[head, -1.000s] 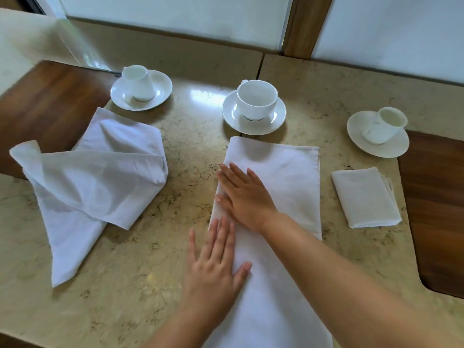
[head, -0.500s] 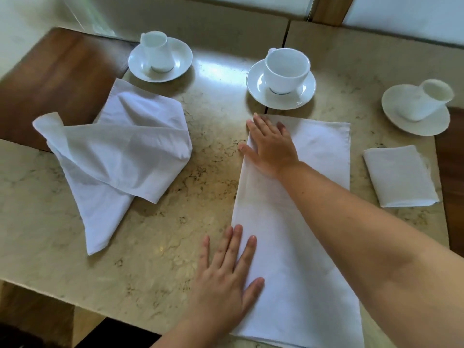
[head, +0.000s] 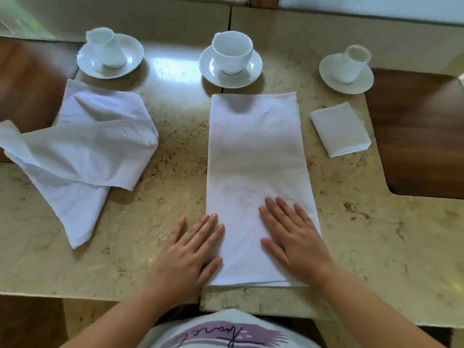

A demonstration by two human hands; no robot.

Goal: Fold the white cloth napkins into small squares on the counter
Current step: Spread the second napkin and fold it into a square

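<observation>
From the head camera, a long white napkin [head: 256, 177] folded into a narrow strip lies flat on the marble counter [head: 155, 222], its far end just short of the middle cup and saucer [head: 231, 60] and its near end close to the counter's front edge. The left hand [head: 187, 257] lies flat with straight fingers, thumb and inner fingers pressing the strip's near left edge, the outer fingers on the marble. The right hand [head: 295, 239] lies flat and spread on the strip's near right part, holding nothing. Left of the strip, apart from it, a loose crumpled napkin [head: 82, 149] sprawls, one corner lying over a dark wood panel [head: 27, 79]. Right of the strip sits a small folded square napkin [head: 340, 129]. Beyond the crumpled napkin stands the left cup and saucer [head: 110, 55]; beyond the folded square, the right cup and saucer [head: 347, 71].
</observation>
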